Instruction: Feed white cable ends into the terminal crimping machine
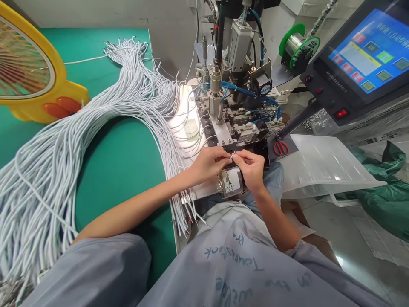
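Observation:
Both my hands meet in front of the machine (223,128), pinching the end of a white cable (233,155) between thumbs and forefingers. My left hand (209,164) is closed at the cable from the left. From the right, my right hand (251,168) is closed on the same small end, and the fingertips nearly touch. Fine detail of the cable tip is too small to make out. A large bundle of white cables (128,104) runs over the green table to the left, with several strands reaching the machine's edge. Below my hands sits a clear box with a label (231,181).
A yellow fan (64,91) stands at the left. Right of the machine are a solder wire spool (298,44), a touch screen (370,51) on an arm, red-handled scissors (280,148) and a translucent plastic tray (329,166). A green bag (383,196) lies far right.

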The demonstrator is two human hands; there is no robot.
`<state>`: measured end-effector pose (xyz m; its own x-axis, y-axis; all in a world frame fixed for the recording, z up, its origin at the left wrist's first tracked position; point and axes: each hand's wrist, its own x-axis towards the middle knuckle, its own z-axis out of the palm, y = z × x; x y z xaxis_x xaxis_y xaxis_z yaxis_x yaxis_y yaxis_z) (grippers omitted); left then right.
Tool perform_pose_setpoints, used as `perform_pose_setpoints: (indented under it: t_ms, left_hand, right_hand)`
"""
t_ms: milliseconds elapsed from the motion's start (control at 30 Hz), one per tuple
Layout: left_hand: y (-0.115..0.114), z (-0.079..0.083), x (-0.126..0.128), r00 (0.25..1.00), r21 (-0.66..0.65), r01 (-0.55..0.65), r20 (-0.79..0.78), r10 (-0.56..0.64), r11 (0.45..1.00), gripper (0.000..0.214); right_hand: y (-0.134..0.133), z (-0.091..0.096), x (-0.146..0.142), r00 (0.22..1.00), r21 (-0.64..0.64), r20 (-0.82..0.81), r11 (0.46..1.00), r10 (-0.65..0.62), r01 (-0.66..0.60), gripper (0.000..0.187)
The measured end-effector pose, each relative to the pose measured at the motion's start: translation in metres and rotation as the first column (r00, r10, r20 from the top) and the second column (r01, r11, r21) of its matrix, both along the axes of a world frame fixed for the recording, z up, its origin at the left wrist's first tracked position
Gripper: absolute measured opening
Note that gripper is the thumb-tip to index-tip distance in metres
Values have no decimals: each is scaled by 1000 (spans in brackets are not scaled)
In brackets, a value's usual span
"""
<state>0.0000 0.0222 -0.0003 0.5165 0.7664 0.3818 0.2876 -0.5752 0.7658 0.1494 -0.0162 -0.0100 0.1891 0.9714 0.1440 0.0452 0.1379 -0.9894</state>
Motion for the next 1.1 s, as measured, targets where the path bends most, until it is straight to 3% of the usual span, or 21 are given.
perform_pose_setpoints:
  t_ms: [133, 200, 267, 433, 500, 567, 633, 733, 800, 867, 967, 1033, 1100]
  left_hand:
    - [2, -2, -2, 996, 132, 78, -52, -72, 988, 19]
    - [2, -3, -1, 996, 148, 66, -76, -55, 987, 18]
    - [0, -3, 0, 997, 122, 34, -71, -25, 992, 15]
    - [-4, -4, 3, 999, 42, -1, 51, -1, 999, 13]
    - [-4, -5, 3, 997, 51, 2, 78, -6, 999, 15]
    - [-3, -6, 2, 999, 101, 17, 45, -22, 995, 14]
    - [0, -5, -1, 997, 226, 46, -75, -30, 973, 16]
    - [3, -5, -4, 950, 461, 116, -309, 36, 880, 28]
    - [3, -5, -4, 930, 526, 133, -358, 77, 840, 31]
    - [1, -7, -3, 950, 472, 81, -303, 76, 878, 28]
    - [-4, -10, 1, 983, 220, -26, -174, 65, 975, 17]
    - [-7, -12, 4, 989, 62, -51, -132, 59, 997, 13]
    - [-8, -12, 5, 987, -3, -31, -155, 30, 1000, 13]
  right_hand:
    - [6, 10, 17, 973, -72, 95, 976, 211, -205, 13]
    - [8, 11, 22, 966, -110, 118, 970, 230, -217, 12]
    - [8, 7, 20, 982, -111, 77, 980, 171, -162, 12]
    - [-2, -12, -8, 974, -143, -220, 990, -45, 14, 19]
    - [-6, -15, -15, 966, -147, -236, 987, -106, 72, 21]
    - [-9, -14, -15, 982, -86, -126, 988, -140, 130, 19]
    - [-10, -9, -8, 987, 1, 88, 990, -138, 138, 17]
    - [-6, 1, 7, 934, 2, 357, 1000, -3, 2, 17]
    - [-3, 4, 13, 915, -47, 395, 996, 89, -76, 18]
    - [-2, 2, 11, 931, -43, 358, 997, 77, -66, 19]
    - [-2, -7, 0, 971, 7, 233, 998, -61, 61, 21]
    - [-4, -15, -7, 979, 6, 147, 990, -139, 140, 21]
    - [-5, -20, -8, 979, -14, 101, 984, -176, 179, 22]
